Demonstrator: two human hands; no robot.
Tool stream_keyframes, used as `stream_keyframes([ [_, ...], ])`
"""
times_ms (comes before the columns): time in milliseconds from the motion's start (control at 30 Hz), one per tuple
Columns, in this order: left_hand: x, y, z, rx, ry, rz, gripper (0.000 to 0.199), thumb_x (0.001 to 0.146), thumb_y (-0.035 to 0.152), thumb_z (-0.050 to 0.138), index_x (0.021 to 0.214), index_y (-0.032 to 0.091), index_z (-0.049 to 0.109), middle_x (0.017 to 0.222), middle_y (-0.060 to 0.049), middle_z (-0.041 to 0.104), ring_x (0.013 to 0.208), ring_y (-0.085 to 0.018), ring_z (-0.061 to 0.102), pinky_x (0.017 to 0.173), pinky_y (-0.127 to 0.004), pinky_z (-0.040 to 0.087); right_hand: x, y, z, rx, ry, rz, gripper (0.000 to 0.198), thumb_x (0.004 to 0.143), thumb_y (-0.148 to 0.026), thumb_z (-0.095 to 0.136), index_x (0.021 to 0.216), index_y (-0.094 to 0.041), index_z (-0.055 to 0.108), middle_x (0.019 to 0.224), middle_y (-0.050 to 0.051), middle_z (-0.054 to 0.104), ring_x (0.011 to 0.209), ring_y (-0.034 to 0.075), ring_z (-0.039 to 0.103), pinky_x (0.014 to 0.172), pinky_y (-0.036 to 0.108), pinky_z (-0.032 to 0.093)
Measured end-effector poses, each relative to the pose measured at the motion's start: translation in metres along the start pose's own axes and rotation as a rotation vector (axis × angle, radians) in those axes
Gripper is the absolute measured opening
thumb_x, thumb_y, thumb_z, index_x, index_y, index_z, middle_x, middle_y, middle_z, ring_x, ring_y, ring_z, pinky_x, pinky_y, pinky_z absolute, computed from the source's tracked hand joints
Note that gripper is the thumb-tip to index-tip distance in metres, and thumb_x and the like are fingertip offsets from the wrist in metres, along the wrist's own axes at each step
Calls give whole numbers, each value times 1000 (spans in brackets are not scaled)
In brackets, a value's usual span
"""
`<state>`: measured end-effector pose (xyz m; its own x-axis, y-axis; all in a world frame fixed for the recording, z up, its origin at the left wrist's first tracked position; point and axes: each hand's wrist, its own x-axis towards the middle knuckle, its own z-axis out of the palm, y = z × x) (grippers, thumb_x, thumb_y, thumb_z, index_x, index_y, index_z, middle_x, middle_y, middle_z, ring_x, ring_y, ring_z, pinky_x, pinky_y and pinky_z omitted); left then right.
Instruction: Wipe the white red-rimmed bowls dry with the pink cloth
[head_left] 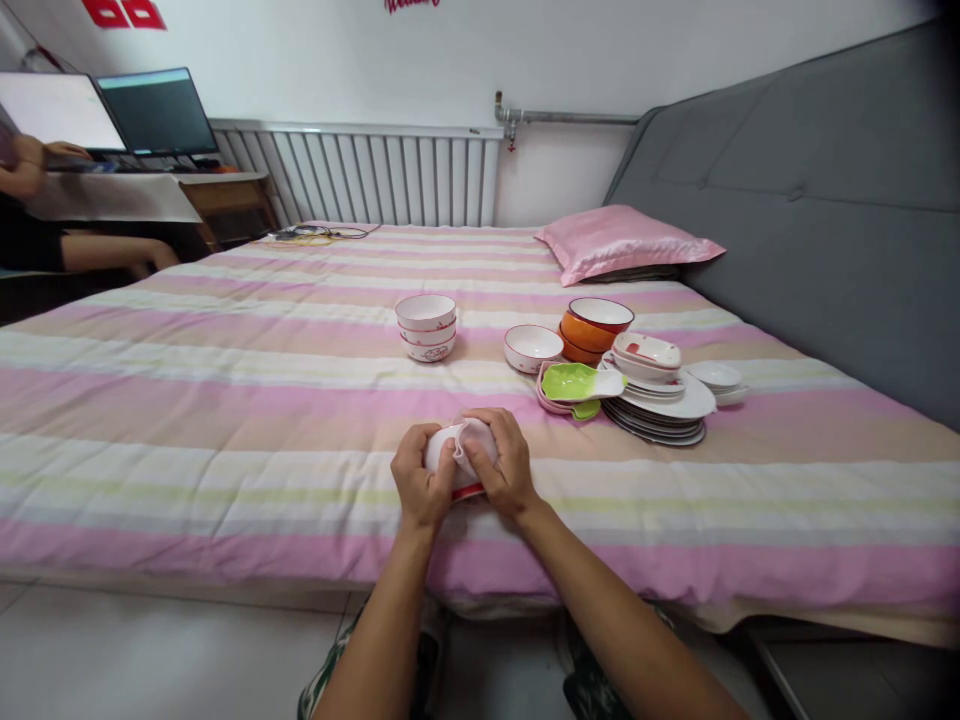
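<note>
Near the front edge of the bed, both hands are wrapped round a white bowl point(437, 452) with a red rim. My left hand point(420, 478) grips its left side, the thumb at the middle. On the other side my right hand point(508, 468) holds a pale pink cloth point(475, 440) bunched against the bowl. Fingers and cloth hide much of the bowl. Beyond the hands stands a stack of white bowls point(427, 338) with red trim. To the right are a single white bowl point(533, 347) and a green leaf-shaped dish point(574, 382).
Orange bowls point(585, 335) and stacked plates point(694, 402) stand to the right, with small white dishes point(716, 376) beside them. A pink pillow point(626, 240) lies by the grey headboard point(795, 200). At far left a person point(26, 200) sits at a desk with monitors point(157, 112).
</note>
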<state>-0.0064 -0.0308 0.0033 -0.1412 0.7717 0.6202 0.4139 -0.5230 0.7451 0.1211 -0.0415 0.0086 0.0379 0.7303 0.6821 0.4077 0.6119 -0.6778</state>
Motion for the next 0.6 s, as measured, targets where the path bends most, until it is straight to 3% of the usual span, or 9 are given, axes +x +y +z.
stream_keyframes([
  [600,3,-6,2,-157,63,-197,19,78,35,56,75,17,59,68,1,56,65,-14,51,61,-25,41,-6,19,15,191,82,177,29,93,-40,38,108,-22,54,104,7,60,98,22,56,88,38,45],
])
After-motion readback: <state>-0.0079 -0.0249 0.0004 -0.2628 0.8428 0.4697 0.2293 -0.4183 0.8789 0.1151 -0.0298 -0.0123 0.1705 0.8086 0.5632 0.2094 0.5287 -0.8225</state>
